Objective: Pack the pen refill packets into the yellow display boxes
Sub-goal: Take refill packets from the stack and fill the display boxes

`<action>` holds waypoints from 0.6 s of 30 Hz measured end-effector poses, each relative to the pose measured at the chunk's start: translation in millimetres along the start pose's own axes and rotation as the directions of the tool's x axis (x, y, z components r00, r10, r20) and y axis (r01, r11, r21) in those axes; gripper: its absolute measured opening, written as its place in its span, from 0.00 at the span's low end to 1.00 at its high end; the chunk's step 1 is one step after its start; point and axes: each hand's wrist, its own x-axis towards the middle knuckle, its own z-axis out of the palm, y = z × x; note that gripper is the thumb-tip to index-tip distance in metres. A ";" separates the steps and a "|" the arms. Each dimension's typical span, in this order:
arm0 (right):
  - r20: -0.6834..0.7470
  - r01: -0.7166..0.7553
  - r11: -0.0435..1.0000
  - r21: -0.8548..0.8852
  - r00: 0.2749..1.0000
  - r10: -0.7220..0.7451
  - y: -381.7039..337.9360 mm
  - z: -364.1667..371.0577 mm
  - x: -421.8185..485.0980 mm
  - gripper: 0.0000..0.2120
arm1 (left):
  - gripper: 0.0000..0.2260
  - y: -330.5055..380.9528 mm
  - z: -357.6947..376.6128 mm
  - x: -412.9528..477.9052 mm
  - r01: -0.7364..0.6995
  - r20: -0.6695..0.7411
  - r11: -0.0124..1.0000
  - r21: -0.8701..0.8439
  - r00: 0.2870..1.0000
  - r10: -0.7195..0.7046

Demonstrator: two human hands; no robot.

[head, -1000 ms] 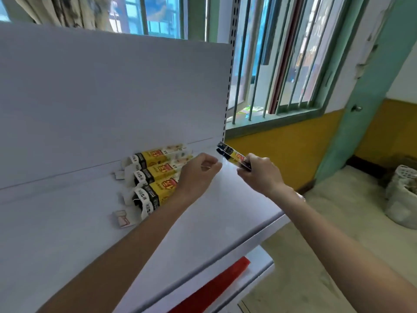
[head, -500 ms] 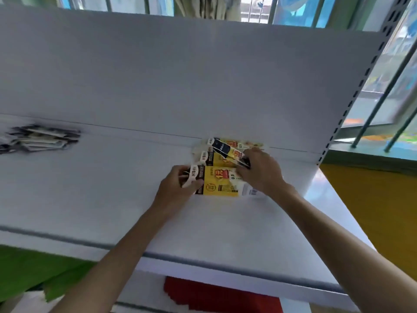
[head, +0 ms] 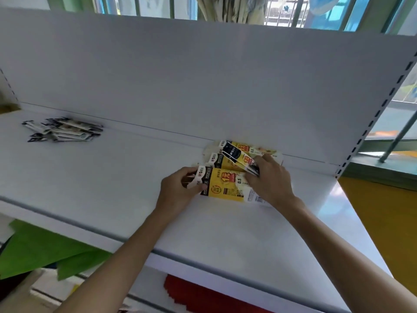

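Observation:
Three yellow display boxes lie side by side on the white shelf [head: 112,188] against its back panel. My left hand [head: 178,190] grips the open left end of the nearest yellow display box [head: 228,186]. A few pen refill packets [head: 240,158], black and yellow, are pinched in my right hand [head: 269,179], which hovers over the right part of that box. The middle box [head: 222,162] and far box [head: 252,148] are partly hidden behind the packets and my right hand. A loose pile of refill packets [head: 63,132] lies at the far left.
The shelf's upright back panel [head: 203,82] rises just behind the boxes, with a slotted post [head: 374,114] at its right end. Below the shelf's front edge are green sheets [head: 45,249] and a red item [head: 203,294]. A barred window stands behind.
The view swung left, bringing the loose packet pile into sight. My left hand moved from the boxes' right side to the nearest box's left end. My right hand brought its packets over the boxes.

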 end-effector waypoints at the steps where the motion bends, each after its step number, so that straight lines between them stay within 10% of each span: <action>1: -0.002 0.000 1.000 0.007 1.000 0.000 0.2 0.5 -0.3 0.19 | 0.16 1.6 -0.5 -1.0 0.005 0.001 1.000 0.021 1.000 -0.005; 8: -0.021 0.027 0.999 0.040 0.999 -0.026 1.8 0.6 0.7 0.15 | 0.14 0.3 2.4 -0.2 -0.019 0.154 0.996 0.088 0.988 0.005; 13: -0.003 -0.020 0.985 0.169 1.000 0.021 4.1 -4.2 2.5 0.14 | 0.11 20.2 2.0 4.6 -0.210 0.013 0.976 0.062 0.978 0.209; 18: 0.076 -0.034 0.924 0.380 0.997 0.005 6.7 -35.0 12.2 0.13 | 0.12 73.7 -5.4 20.2 -0.625 0.069 0.620 0.474 0.729 0.681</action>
